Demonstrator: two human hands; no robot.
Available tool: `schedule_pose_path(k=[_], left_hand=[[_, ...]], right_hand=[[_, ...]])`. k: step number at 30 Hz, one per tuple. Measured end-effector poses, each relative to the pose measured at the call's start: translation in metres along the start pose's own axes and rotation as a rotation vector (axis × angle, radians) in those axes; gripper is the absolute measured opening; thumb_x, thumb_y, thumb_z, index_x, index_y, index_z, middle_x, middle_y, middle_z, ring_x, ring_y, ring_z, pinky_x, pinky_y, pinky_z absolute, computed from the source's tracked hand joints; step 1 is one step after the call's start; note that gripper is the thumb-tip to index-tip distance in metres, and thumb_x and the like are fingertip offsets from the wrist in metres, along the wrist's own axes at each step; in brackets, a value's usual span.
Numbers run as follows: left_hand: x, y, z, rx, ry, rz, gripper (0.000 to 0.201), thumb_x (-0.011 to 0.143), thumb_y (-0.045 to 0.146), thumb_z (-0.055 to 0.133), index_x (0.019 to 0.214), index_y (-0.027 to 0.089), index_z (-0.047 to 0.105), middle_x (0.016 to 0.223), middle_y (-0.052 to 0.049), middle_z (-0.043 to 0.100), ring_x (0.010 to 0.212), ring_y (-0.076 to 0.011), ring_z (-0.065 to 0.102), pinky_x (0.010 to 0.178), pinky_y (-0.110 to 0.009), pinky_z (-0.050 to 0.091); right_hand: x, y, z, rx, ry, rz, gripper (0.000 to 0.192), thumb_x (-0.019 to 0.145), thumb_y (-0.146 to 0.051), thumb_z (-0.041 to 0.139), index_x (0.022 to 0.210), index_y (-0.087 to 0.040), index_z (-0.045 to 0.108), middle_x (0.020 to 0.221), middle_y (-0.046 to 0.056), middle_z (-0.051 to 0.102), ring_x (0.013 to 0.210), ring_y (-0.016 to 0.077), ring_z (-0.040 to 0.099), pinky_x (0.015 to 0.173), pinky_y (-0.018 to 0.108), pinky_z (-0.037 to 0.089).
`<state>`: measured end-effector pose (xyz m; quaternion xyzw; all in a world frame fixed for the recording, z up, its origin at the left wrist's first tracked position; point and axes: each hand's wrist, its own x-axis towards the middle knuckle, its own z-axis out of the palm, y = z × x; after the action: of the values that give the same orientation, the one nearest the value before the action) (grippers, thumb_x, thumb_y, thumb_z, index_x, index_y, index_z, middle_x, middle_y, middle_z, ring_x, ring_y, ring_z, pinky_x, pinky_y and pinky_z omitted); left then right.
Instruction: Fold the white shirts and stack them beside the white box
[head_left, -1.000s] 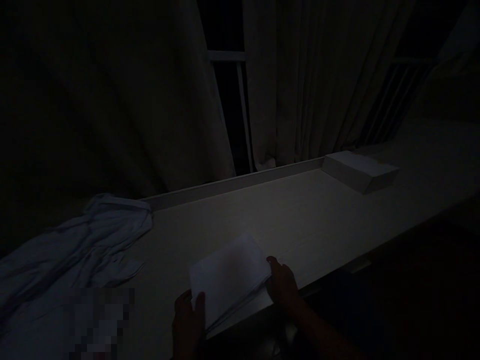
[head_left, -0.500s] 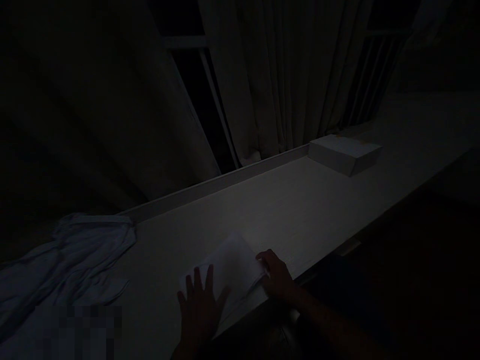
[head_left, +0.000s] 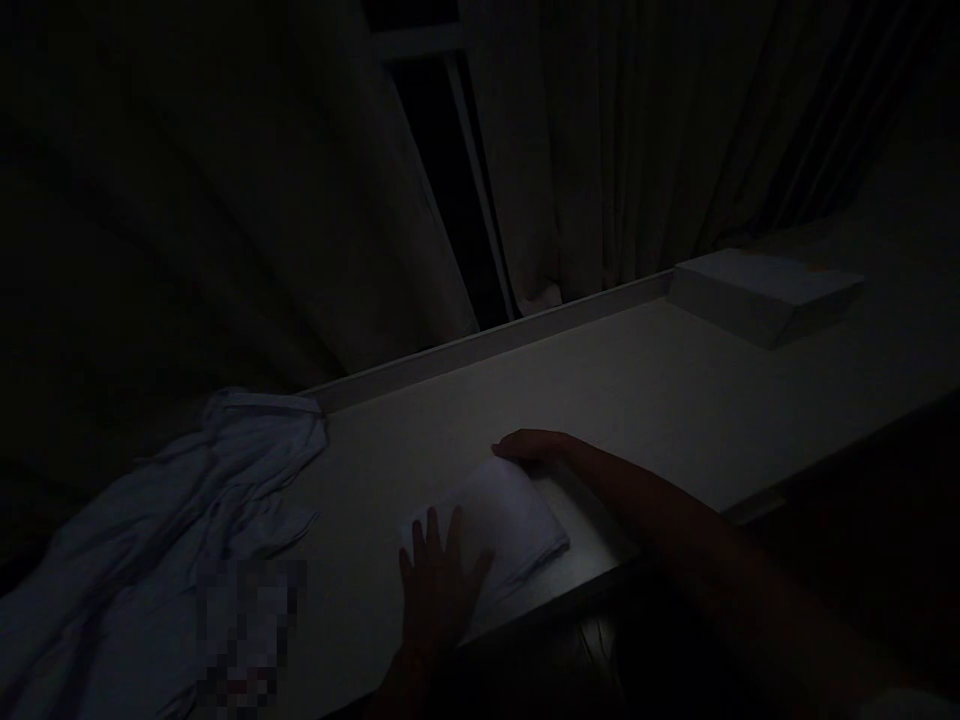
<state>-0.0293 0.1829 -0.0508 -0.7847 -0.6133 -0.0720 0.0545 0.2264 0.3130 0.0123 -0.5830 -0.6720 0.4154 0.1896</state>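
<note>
Dim light; left hand flat on folded cloth.

A long pale table runs along the curtains. Near its front edge lies a folded white cloth. A crumpled light shirt spreads over its left end. A flat white box sits at the far right, against the back ledge.

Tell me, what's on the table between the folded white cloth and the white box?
Nothing: in the head view only bare table lies between the folded cloth and the box.
</note>
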Motion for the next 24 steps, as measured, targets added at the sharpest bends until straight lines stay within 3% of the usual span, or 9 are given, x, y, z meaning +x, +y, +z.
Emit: schedule_pose_path(k=[4,9,15,17,21,24], left_hand=[[0.000,-0.002,0.003,0.000,-0.024,0.000,0.076,0.091,0.064,0.036,0.155,0.027,0.020,0.164,-0.015,0.012,0.150,-0.0392,0.007,0.112,-0.064,0.022],[-0.001,-0.003,0.004,0.017,-0.009,0.005,0.076,0.091,0.064,0.036,0.155,0.028,0.017,0.164,-0.013,0.011,0.150,-0.0371,0.008,0.114,-0.062,0.021],[-0.001,-0.005,0.008,0.013,-0.002,0.006,0.080,0.088,0.067,0.038,0.155,0.028,0.018,0.164,-0.013,0.012,0.150,-0.0378,0.008,0.113,-0.063,0.021],[0.000,-0.006,0.010,0.016,0.003,0.008,0.081,0.088,0.068,0.037,0.155,0.028,0.019,0.164,-0.013,0.011,0.150,-0.0383,0.008,0.113,-0.063,0.020],[0.001,-0.007,0.012,0.028,0.014,0.022,0.083,0.087,0.070,0.036,0.155,0.026,0.019,0.164,-0.015,0.012,0.150,-0.0388,0.008,0.113,-0.063,0.019],[0.000,-0.008,0.014,0.032,0.007,0.032,0.085,0.086,0.071,0.036,0.156,0.026,0.018,0.164,-0.015,0.011,0.150,-0.0393,0.007,0.113,-0.064,0.020]], right_hand=[[0.022,0.003,-0.001,-0.163,-0.132,0.038,0.061,0.090,-0.067,0.050,0.073,-0.011,0.069,0.067,0.008,0.067,0.062,0.0168,0.062,0.064,0.027,0.047],[0.032,0.007,0.017,-0.313,-0.009,0.031,0.058,0.098,-0.056,0.040,0.091,-0.009,0.072,0.108,0.021,0.070,0.100,0.0258,0.065,0.084,0.031,0.045],[0.016,-0.006,0.020,-0.387,0.114,0.075,0.057,0.098,-0.056,0.039,0.120,-0.010,0.064,0.119,0.021,0.067,0.106,0.0292,0.065,0.086,0.036,0.048],[0.000,-0.018,0.030,-0.425,0.205,0.046,0.060,0.098,-0.055,0.038,0.134,-0.009,0.053,0.133,0.022,0.058,0.120,0.0314,0.057,0.096,0.041,0.044],[-0.038,-0.027,0.075,-0.555,0.431,-0.166,0.079,0.096,-0.061,0.037,0.149,-0.002,0.034,0.157,0.024,0.027,0.147,0.0361,0.018,0.118,0.049,0.018],[-0.056,-0.009,0.106,-0.548,0.419,-0.147,0.087,0.095,-0.066,0.032,0.152,0.000,0.028,0.160,0.021,0.018,0.149,0.0353,0.008,0.120,0.050,0.012]])
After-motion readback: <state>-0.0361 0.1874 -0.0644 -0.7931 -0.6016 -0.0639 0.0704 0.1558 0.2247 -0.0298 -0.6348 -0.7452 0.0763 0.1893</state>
